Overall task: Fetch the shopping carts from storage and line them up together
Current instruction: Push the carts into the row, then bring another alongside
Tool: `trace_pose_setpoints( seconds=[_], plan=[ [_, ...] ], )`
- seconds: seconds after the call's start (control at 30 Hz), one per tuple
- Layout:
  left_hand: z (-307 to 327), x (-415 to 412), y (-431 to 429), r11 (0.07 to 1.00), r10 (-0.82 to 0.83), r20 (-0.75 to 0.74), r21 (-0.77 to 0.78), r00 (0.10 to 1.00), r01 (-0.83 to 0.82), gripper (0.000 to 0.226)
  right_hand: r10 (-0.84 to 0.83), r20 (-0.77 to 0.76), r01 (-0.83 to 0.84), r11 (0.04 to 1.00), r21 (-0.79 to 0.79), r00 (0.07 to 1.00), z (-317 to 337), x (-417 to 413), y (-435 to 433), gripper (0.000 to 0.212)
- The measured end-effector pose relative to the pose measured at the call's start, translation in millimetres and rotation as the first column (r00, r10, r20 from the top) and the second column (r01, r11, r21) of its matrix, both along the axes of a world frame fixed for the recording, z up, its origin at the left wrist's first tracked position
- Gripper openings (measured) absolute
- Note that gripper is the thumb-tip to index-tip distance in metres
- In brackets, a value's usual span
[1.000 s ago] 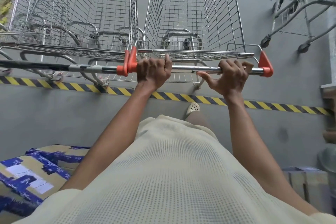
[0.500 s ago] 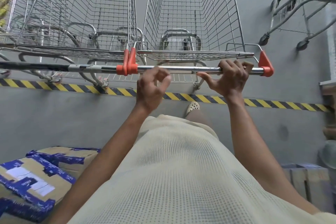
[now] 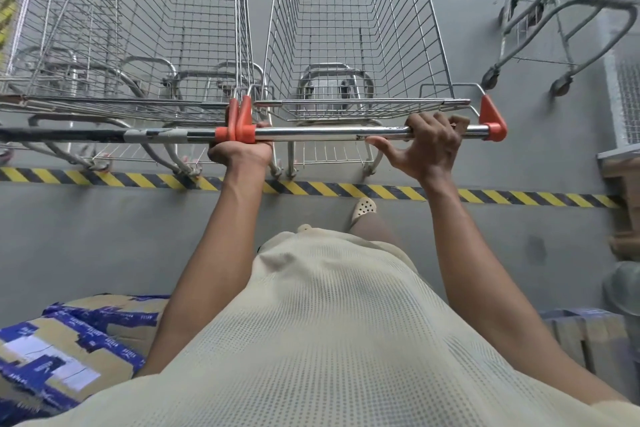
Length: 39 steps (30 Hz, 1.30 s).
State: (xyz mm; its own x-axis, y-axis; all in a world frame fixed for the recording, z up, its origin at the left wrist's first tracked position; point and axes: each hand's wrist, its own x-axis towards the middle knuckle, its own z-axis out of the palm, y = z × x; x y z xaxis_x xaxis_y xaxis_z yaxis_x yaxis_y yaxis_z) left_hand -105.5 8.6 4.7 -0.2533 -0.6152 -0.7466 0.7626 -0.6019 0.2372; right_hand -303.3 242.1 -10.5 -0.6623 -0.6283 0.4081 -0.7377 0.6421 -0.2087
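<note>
Two wire shopping carts stand side by side in front of me. The right cart (image 3: pixel 349 31) has a chrome handle (image 3: pixel 329 133) with orange end caps. The left cart (image 3: pixel 138 28) has a dark, taped handle (image 3: pixel 104 135), and the orange caps of both carts touch in the middle. My right hand (image 3: pixel 429 146) grips the right cart's handle near its right end, thumb stretched along under the bar. My left hand (image 3: pixel 240 156) holds from below where the two orange caps meet; its fingers are hidden behind the bar.
A yellow-and-black hazard stripe (image 3: pixel 381 191) crosses the grey floor under the carts' rear wheels. A third cart (image 3: pixel 568 21) stands apart at the upper right. A taped cardboard box (image 3: pixel 52 357) lies at lower left, and wooden crates (image 3: pixel 623 204) line the right edge.
My left hand let go of the right cart's handle, dropped, and moved left to the joined orange caps, where it now holds from below. My right hand kept its grip.
</note>
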Motion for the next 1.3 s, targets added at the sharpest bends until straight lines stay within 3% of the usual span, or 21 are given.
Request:
trace_pose_setpoints(
  seconds=[0.1,0.37,0.57,0.93,1.3],
  plan=[
    [-11.6,-3.4,-5.5,0.998,0.064,-0.004,0.000,0.998,-0.064,0.092,0.004,0.002,-0.004,1.000,0.000,1.000,0.9,1.8,0.4,0.076],
    [-3.3,-4.6,-0.3,0.998,0.059,0.015,-0.033,0.998,-0.058,0.092,0.009,0.040,-0.009,1.000,-0.006,0.999,-1.3,2.7,5.0,0.078],
    [-11.2,-3.5,-3.1,0.997,0.066,0.023,-0.043,0.998,-0.065,0.077,-0.008,0.018,0.008,1.000,0.002,1.000,-1.9,6.0,8.9,0.078],
    [5.2,-1.8,6.1,0.996,0.071,0.064,-0.051,0.995,-0.068,0.076,-0.007,0.010,0.007,1.000,-0.023,1.000,-0.9,10.3,10.5,0.073],
    [9.5,1.3,10.9,0.999,0.034,0.209,-0.021,0.977,-0.031,0.070,-0.020,0.003,0.020,0.999,-0.033,1.000,-1.9,12.4,11.2,0.075]
  ],
)
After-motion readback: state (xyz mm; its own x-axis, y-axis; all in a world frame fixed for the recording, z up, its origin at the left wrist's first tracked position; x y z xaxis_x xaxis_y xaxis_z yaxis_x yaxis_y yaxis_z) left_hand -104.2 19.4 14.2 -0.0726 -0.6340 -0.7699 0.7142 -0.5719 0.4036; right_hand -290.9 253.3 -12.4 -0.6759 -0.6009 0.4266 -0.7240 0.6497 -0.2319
